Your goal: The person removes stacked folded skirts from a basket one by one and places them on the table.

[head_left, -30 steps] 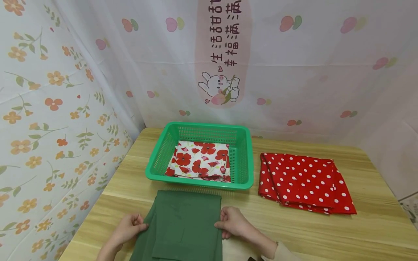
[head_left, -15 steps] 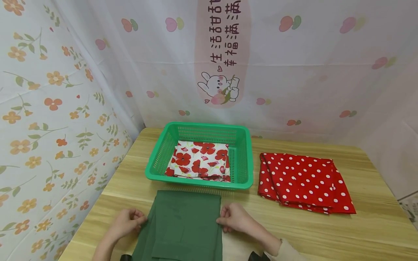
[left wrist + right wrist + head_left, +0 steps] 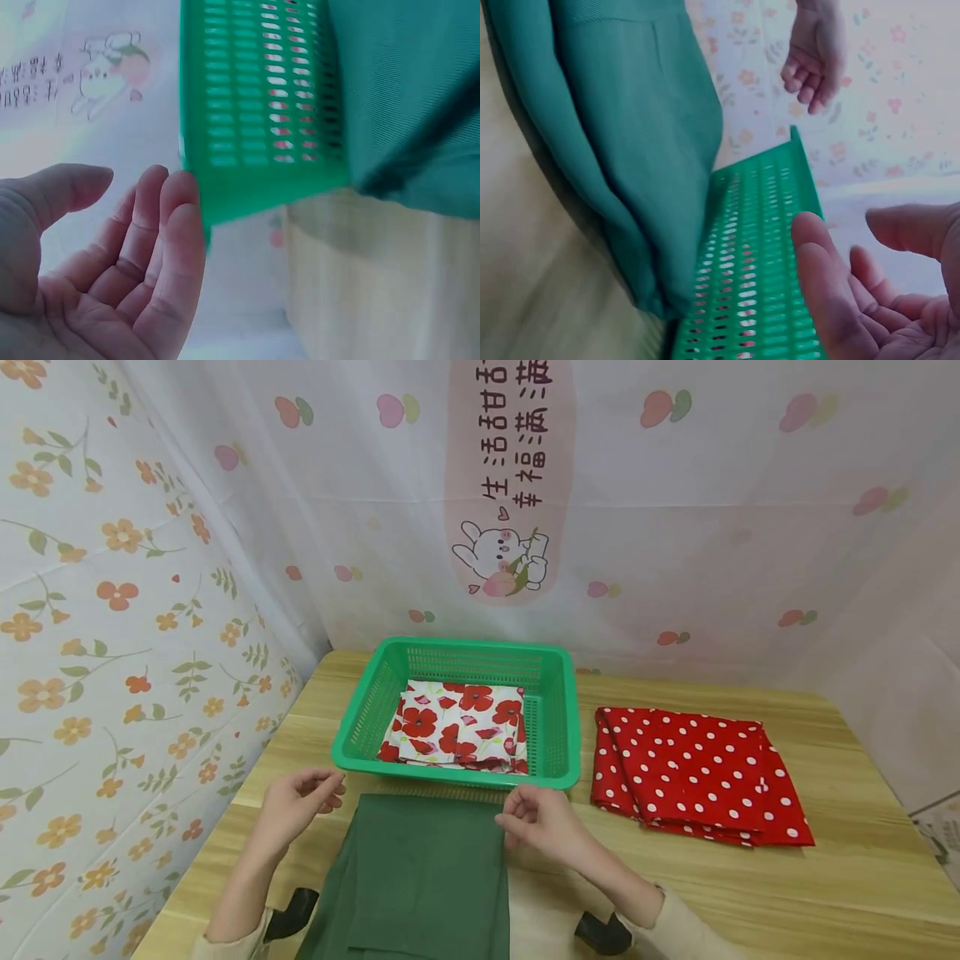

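We are hovering our empty left hand [image 3: 302, 806] and right hand [image 3: 545, 821], fingers loosely bent, by the near corners of the rectangular green plastic basket [image 3: 442, 775]; the folded dark-green cloth [image 3: 429, 872] is lying just nearer.

Both hands [image 3: 298, 804] [image 3: 546, 821] hover apart, fingers [image 3: 180, 255] loosely curled.

A rabbit-printed backdrop [image 3: 630, 510] and a flowered curtain [image 3: 135, 643] border the wooden table [image 3: 795, 893].

Basket [image 3: 573, 718] on table [image 3: 825, 893]; first cloth [image 3: 461, 727] inside, second cloth [image 3: 431, 868] before it, third cloth [image 3: 697, 777] right of it. Curtain [image 3: 712, 552] behind.
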